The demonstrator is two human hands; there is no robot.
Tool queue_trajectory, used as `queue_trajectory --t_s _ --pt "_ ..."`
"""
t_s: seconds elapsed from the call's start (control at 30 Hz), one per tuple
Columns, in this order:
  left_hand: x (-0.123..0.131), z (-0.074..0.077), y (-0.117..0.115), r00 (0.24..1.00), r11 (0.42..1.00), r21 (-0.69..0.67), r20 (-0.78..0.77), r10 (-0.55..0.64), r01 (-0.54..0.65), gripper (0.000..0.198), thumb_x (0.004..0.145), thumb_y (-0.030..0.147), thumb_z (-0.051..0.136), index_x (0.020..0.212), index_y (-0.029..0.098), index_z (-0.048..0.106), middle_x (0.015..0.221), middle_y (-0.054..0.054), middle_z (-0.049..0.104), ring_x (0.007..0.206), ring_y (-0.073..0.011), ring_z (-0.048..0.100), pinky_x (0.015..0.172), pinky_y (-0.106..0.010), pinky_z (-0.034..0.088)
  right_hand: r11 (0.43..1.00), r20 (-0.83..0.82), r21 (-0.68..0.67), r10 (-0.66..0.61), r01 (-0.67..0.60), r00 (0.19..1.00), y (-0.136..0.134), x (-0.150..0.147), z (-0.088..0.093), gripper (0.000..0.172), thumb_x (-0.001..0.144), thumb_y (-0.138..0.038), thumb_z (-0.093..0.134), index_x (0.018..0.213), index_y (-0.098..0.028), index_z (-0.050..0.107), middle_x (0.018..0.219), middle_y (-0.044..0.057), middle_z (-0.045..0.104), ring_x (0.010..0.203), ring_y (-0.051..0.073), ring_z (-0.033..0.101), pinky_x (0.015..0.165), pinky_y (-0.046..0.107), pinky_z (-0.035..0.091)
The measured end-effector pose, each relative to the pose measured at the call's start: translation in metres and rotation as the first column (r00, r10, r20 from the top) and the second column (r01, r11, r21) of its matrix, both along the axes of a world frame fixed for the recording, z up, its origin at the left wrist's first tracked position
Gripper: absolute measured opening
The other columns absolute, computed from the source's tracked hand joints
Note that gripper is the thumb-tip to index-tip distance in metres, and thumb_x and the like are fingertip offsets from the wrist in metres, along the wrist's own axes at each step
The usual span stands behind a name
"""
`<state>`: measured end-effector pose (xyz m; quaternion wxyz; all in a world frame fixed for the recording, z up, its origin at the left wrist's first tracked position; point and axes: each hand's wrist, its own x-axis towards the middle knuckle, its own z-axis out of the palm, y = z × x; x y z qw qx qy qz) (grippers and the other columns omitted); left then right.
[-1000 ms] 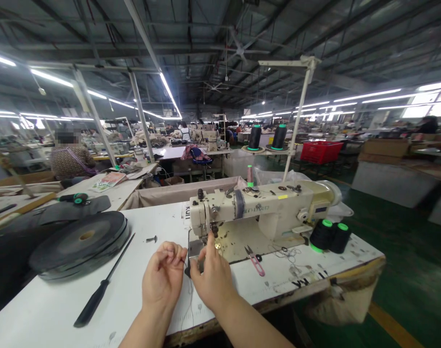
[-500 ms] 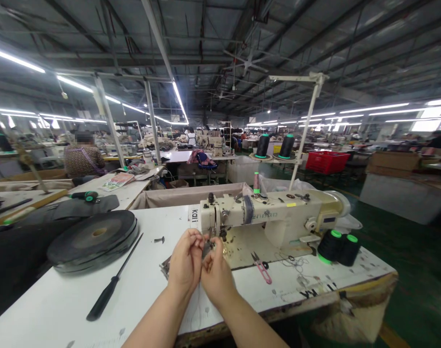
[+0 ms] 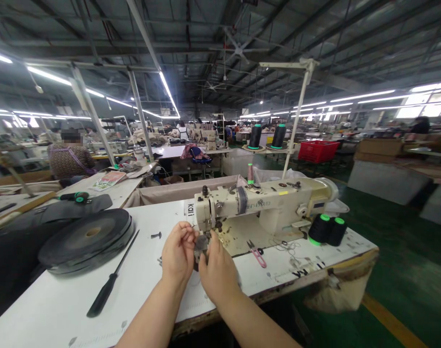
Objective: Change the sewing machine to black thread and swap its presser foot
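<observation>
A cream sewing machine [image 3: 267, 208] stands on the white table [image 3: 61, 295]. My left hand [image 3: 177, 255] and my right hand [image 3: 218, 271] are side by side just below the machine's needle end. Both have their fingers curled and pinched together around a small dark metal part [image 3: 200, 243] under the needle; what exactly they hold is too small to make out. A thin thread hangs down between the hands.
A big roll of black tape [image 3: 87, 238] lies to the left, a black-handled tool [image 3: 109, 282] beside it. Pink thread snips [image 3: 257, 255] and two black thread cones [image 3: 328, 230] sit right of the machine. A person sits at the far left table.
My hands have come together from apart and risen to the needle end of the machine. The left hand moved right to meet the right.
</observation>
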<state>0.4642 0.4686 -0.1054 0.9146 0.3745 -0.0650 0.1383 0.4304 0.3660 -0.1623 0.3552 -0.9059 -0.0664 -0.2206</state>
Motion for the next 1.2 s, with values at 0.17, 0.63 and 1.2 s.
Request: queue_trajectory --t_s 0.17,0.63,1.2 --pt "-0.007 0.003 0.031 0.997 0.997 -0.032 -0.020 0.069 -0.070 0.007 0.069 0.013 0.070 0.072 0.015 0.064 0.066 0.006 0.042 0.056 -0.0069 0.034 0.058 -0.019 0.042 0.992 0.079 -0.068 0.110 -0.105 0.991 0.008 -0.013 -0.003 0.020 0.084 -0.014 0.058 0.101 -0.023 0.065 0.105 0.008 0.062 0.101 0.027 0.059 0.093 0.043 0.047" --pt "-0.051 -0.021 0.047 0.996 0.982 -0.184 -0.085 0.019 -0.034 0.009 0.069 0.012 0.060 0.063 0.016 0.056 0.060 0.003 0.038 0.059 -0.0118 0.036 0.065 -0.027 0.047 0.313 0.017 0.935 0.429 -0.166 0.903 0.018 0.012 0.026 0.040 0.092 -0.051 0.061 0.114 -0.017 0.063 0.107 0.012 0.073 0.094 0.021 0.072 0.068 0.026 0.050" --pt "-0.106 -0.085 0.107 0.865 0.945 -0.297 -0.428 -0.262 0.139 0.029 0.065 0.016 0.066 0.059 0.020 0.038 0.058 0.005 0.029 0.049 -0.0115 0.028 0.046 -0.027 0.041 0.475 -0.210 0.851 0.697 -0.222 0.686 0.073 -0.030 -0.015 0.024 0.089 -0.034 0.053 0.102 -0.017 0.064 0.054 -0.005 0.056 0.043 0.011 0.051 0.043 0.020 0.039"
